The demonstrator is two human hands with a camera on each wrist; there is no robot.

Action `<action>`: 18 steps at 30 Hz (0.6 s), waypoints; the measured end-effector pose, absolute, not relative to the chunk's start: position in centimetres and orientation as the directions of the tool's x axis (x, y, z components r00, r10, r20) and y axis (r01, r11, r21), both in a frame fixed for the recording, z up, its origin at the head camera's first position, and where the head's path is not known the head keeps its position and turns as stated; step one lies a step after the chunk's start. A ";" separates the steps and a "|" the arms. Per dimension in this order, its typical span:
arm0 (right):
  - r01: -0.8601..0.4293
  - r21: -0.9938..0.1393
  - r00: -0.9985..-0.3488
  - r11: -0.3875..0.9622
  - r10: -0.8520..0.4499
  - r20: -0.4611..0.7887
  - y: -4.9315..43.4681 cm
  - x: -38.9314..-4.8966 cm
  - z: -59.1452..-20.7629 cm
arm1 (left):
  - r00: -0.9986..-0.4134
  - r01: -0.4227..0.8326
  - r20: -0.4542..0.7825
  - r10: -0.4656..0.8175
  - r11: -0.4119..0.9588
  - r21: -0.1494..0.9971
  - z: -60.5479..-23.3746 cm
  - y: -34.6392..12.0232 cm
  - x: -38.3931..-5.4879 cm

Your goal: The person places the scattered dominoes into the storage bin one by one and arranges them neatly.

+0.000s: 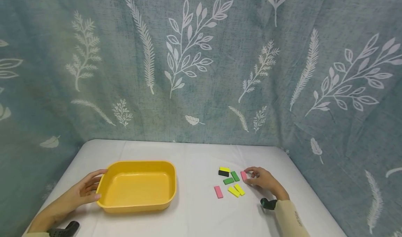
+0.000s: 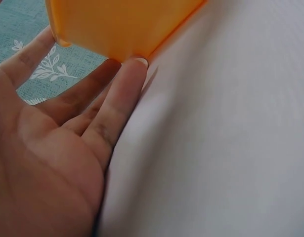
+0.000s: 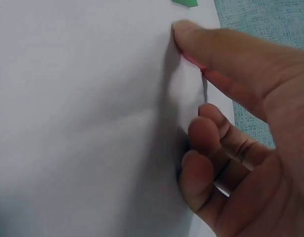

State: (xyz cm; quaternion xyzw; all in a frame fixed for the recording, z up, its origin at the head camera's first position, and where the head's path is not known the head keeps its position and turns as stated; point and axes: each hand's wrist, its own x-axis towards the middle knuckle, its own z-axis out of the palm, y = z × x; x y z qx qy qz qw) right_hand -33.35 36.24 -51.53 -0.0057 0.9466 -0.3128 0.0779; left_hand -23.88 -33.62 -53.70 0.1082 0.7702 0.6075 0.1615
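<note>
At lower left, yellow rounded-rectangular plastic tray (image 1: pixel 141 208), left hand (image 1: pixel 80 191) with fingers nearly straight touching its left edge, at lower right, right hand (image 1: pixel 263 178) pinching flat pink rectangular block (image 1: pixel 243 175), white tabletop (image 1: pixel 196 188) stretching between.

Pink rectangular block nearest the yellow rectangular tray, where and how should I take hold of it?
Likely best pinched midway along its long edges, coming straight down from above: the pink rectangular block lies flat on the white tabletop, with nothing touching either long side.
</note>
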 end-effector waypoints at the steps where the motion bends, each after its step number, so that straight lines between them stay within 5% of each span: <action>1: 0.049 -0.594 -0.988 0.803 -0.050 -0.148 36.2 -33.3 -51.5 | -0.926 -0.028 -0.115 0.360 0.238 0.971 -53.7 -33.6 -23.9; 18: 0.045 -0.569 -0.994 0.821 -0.018 -0.105 36.4 -32.6 -52.3 | -0.940 -0.026 -0.117 0.320 0.274 0.961 -53.6 -33.1 -23.7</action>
